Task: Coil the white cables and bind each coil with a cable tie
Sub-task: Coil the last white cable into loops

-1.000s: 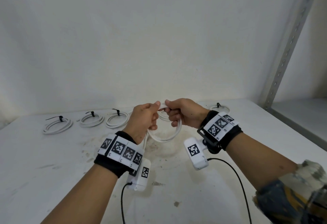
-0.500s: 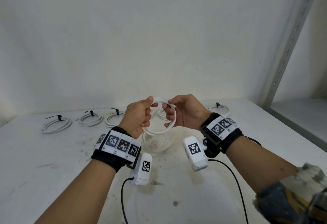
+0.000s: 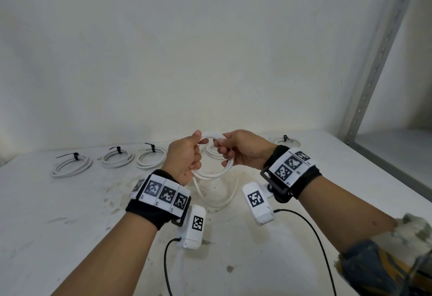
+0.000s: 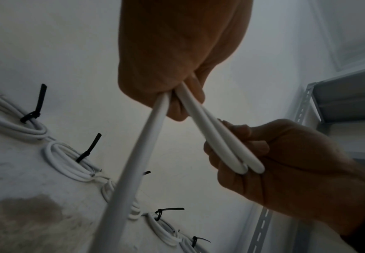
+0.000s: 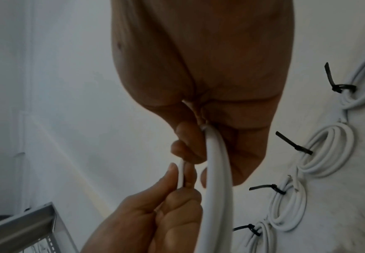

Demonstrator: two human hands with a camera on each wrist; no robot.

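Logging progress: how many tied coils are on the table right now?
5. Along the back: far-left coil, second coil, third coil, fourth coil partly hidden behind the held cable between left hand and right hand, fifth coil right. The hands could hide another.

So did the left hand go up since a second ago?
Yes. The left hand rose; its thumb now tops the table's back edge, holding the white cable.
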